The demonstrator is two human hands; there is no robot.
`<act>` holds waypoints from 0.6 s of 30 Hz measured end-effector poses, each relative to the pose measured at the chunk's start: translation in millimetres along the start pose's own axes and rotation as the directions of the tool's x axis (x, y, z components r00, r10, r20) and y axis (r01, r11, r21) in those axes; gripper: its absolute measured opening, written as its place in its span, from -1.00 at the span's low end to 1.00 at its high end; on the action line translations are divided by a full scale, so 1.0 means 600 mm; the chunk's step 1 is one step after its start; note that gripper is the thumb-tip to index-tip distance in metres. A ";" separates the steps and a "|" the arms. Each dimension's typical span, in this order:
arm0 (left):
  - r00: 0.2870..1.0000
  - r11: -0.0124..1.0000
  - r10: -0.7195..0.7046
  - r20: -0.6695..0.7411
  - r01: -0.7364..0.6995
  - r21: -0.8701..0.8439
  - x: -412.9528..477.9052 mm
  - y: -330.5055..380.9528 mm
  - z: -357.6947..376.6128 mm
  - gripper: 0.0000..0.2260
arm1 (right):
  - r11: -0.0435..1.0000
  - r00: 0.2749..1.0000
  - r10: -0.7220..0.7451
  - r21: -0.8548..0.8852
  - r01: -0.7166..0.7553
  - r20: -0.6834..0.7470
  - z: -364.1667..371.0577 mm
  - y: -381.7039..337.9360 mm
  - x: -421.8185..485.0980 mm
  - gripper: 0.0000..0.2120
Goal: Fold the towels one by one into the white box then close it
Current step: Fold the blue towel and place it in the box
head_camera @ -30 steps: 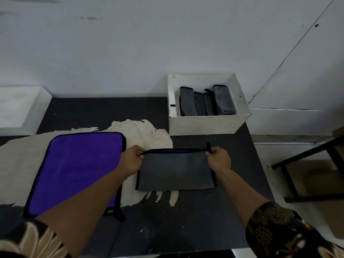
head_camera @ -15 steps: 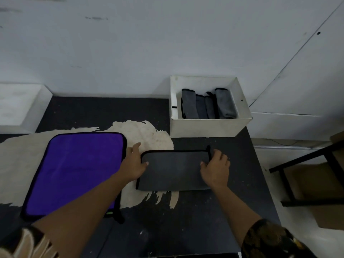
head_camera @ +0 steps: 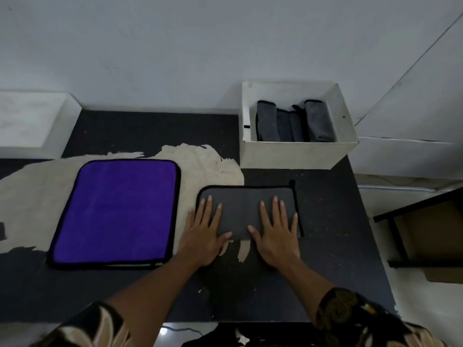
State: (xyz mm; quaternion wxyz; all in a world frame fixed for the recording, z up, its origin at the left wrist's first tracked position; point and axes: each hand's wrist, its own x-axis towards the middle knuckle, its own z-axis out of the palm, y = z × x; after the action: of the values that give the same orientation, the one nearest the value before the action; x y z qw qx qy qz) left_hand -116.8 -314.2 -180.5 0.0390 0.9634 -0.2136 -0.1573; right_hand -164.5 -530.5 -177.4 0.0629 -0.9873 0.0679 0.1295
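Step in hand, as judged: flattening the fold. Grey towel (head_camera: pixel 246 209) flat on desk (head_camera: pixel 330 246), at 6 o'clock of white box (head_camera: pixel 295 152), near but apart. Left hand (head_camera: pixel 203 236) and right hand (head_camera: pixel 275 237) laid flat on it, fingers (head_camera: pixel 276 209) straight and spread, clamped on nothing. Purple towel (head_camera: pixel 117 211) unfolded at 9 o'clock. Several folded towels (head_camera: pixel 288 123) already standing in box. Next, probably: pinch one short edge, fold across again to narrow it, then carry to box.

Gap of table (head_camera: pixel 268 177) between grey towel (head_camera: pixel 240 209) and white box (head_camera: pixel 293 155), purple towel (head_camera: pixel 117 211) near on left.
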 end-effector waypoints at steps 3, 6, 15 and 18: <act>1.000 1.000 -0.024 0.017 0.024 0.017 -0.006 -0.013 -0.001 -0.28 | 0.999 0.999 0.048 -0.002 -0.048 -0.008 -0.002 0.013 -0.002 -0.28; 0.999 0.999 -0.025 0.034 0.025 0.021 -0.009 -0.014 -0.006 -0.26 | 0.994 0.994 0.106 0.008 -0.106 0.015 -0.009 0.032 -0.010 -0.28; 0.990 0.989 0.041 0.132 -0.059 0.133 0.001 -0.014 -0.055 -0.37 | 0.971 0.973 0.225 0.068 -0.228 0.040 -0.039 0.048 -0.017 -0.23; 0.995 0.983 0.097 0.002 -0.096 0.154 0.003 -0.012 -0.071 -0.31 | 0.899 0.909 0.403 0.229 -0.373 -0.105 -0.065 0.023 -0.014 -0.38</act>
State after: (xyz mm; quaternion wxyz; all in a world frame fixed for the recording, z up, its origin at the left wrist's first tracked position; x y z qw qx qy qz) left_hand -98.6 -308.1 -141.9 -0.0273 0.9525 -0.2714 -0.1354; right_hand -164.8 -548.7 -139.6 0.1313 -0.9489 0.2810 0.0575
